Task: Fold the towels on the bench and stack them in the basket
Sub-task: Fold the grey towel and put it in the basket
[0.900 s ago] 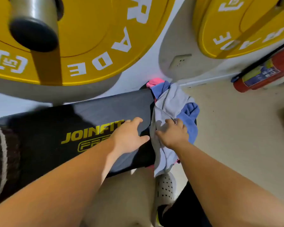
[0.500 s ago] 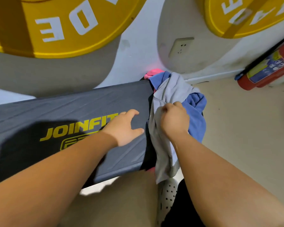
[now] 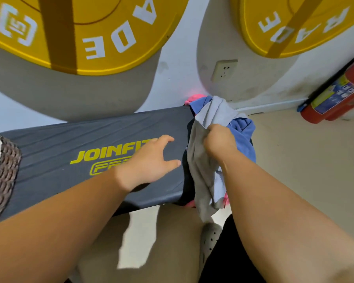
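**Up Close: Laundry Duty in the Gym**

The right hand (image 3: pixel 219 144) is clenching a grey towel (image 3: pixel 200 170), which is hanging off the right end of the dark padded surface (image 3: pixel 90 135). The left hand (image 3: pixel 151 162) is lying relaxed and flat on that surface, fingers spread. A blue towel (image 3: pixel 243 139) and a pink towel (image 3: pixel 192 98) are bunching beneath the grey one. A woven basket (image 3: pixel 0 170) is sitting at the surface's left end.

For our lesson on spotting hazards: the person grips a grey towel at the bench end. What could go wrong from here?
Lifting the grey towel, bunched in the right hand, may drag the blue towel beneath it off the bench end onto the floor. Its hanging end could brush the floor.
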